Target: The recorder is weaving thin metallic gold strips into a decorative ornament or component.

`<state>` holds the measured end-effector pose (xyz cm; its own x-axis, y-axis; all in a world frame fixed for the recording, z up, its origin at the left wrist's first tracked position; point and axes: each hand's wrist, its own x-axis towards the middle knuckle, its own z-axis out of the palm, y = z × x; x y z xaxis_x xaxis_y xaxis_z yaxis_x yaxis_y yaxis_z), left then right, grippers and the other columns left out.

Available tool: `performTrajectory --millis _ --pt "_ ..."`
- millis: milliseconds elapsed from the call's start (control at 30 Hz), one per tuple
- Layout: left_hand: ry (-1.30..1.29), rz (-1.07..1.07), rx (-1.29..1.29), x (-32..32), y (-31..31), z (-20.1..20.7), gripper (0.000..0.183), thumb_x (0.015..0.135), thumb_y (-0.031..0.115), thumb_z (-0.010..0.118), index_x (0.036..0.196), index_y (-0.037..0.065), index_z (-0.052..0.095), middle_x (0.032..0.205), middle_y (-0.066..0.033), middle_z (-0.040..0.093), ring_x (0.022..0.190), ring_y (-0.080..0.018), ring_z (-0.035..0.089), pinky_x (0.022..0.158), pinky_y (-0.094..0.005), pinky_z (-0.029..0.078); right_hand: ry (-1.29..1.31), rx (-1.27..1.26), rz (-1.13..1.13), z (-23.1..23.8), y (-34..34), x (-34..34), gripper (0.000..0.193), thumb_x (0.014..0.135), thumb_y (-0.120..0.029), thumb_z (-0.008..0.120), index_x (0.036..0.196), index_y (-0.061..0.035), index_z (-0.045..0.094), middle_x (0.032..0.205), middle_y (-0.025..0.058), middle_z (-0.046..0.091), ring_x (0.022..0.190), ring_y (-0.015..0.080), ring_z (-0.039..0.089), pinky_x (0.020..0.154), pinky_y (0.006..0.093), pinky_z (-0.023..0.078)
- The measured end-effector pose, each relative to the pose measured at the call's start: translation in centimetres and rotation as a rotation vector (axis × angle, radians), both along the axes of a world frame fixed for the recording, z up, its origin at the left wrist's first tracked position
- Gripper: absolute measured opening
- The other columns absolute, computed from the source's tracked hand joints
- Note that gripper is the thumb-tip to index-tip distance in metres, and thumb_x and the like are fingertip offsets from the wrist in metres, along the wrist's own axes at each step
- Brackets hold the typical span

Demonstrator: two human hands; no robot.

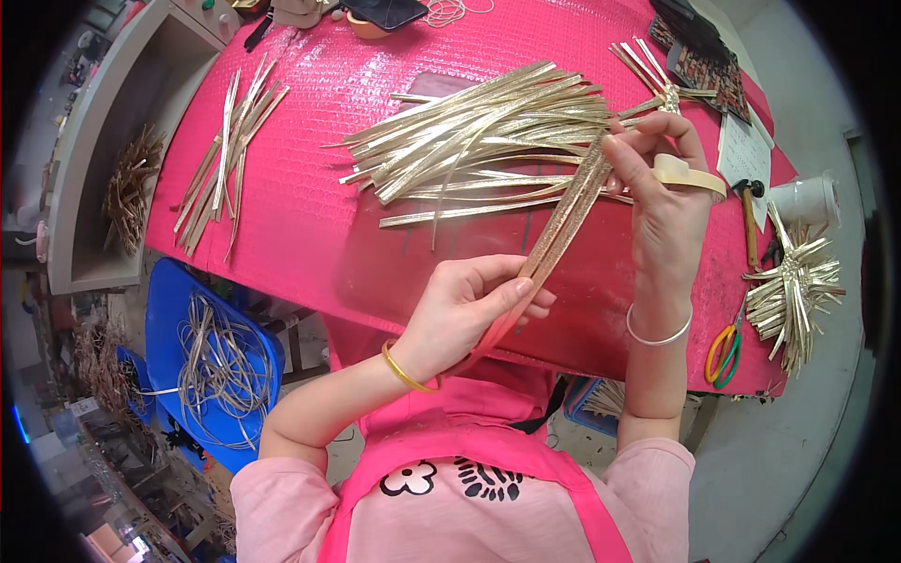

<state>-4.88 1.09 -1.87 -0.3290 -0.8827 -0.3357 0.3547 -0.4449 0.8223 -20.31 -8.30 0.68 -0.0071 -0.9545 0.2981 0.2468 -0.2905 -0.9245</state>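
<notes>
A flat band of gold strips [570,216] slants between my two hands. My left hand [477,298] pinches its lower part, and a coral-red length [497,330] hangs beneath those fingers. Higher up, my right hand [662,169] grips the upper end between thumb and fingers. A cream tape roll [693,176] sits against my right hand; how the fingers hold it is partly hidden. Behind the band, a thick pile of gold strips [488,117] lies across a dark red board [413,267]. Beyond my right hand is a woven gold piece [669,97] with loose ends.
A smaller bunch of gold strips [225,159] lies left on the pink table cover [310,103]. To the right are scissors [725,355], a hammer [751,225], another woven gold piece [796,281] and a white tub [807,202]. A blue bin [169,328] holds tangled strips below left.
</notes>
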Motion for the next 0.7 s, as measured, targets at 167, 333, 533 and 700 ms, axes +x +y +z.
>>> performTrajectory --millis 167,333,533,700 --pt "0.014 -0.076 0.085 0.9 -0.1 0.3 0.026 0.083 0.012 0.049 0.100 -0.006 0.052 0.083 -0.0153 0.060 0.073 -0.0191 0.060 0.066 -0.0272 0.049 0.098 0.058 -0.030 -0.7 -0.1 0.4 0.023 0.069 0.002 0.063 0.086 -0.0013 0.048 0.071 0.0044 0.054 0.054 0.0058 0.049 0.046 0.0161 0.041" --pt "-0.036 -0.020 0.076 0.9 0.4 -0.3 0.024 0.082 0.012 0.051 0.095 -0.007 0.054 0.079 -0.0160 0.060 0.071 -0.0198 0.060 0.065 -0.0273 0.049 0.052 0.050 0.029 -1.3 -0.2 0.6 0.026 0.069 0.003 0.063 0.090 -0.0020 0.047 0.073 0.0041 0.053 0.054 0.0056 0.048 0.045 0.0155 0.040" --pt "-0.058 0.093 0.068 1.6 -0.1 -1.2 0.021 0.080 0.012 0.053 0.090 -0.007 0.056 0.075 -0.0152 0.060 0.067 -0.0199 0.061 0.062 -0.0268 0.050 0.542 -0.266 -0.139 -2.6 1.5 0.3 0.055 0.061 -0.002 0.069 0.108 -0.0052 0.041 0.087 0.0055 0.051 0.050 0.0020 0.039 0.045 0.0158 0.034" --pt "-0.040 0.112 0.093 1.9 -0.5 -0.6 0.022 0.079 0.012 0.054 0.091 -0.006 0.056 0.078 -0.0145 0.060 0.067 -0.0196 0.061 0.061 -0.0265 0.050 0.581 -0.321 0.166 -2.8 3.8 -0.7 0.070 0.077 -0.056 0.042 0.126 -0.0073 0.029 0.107 0.0092 0.046 0.076 0.0134 0.046 0.054 0.0201 0.035"
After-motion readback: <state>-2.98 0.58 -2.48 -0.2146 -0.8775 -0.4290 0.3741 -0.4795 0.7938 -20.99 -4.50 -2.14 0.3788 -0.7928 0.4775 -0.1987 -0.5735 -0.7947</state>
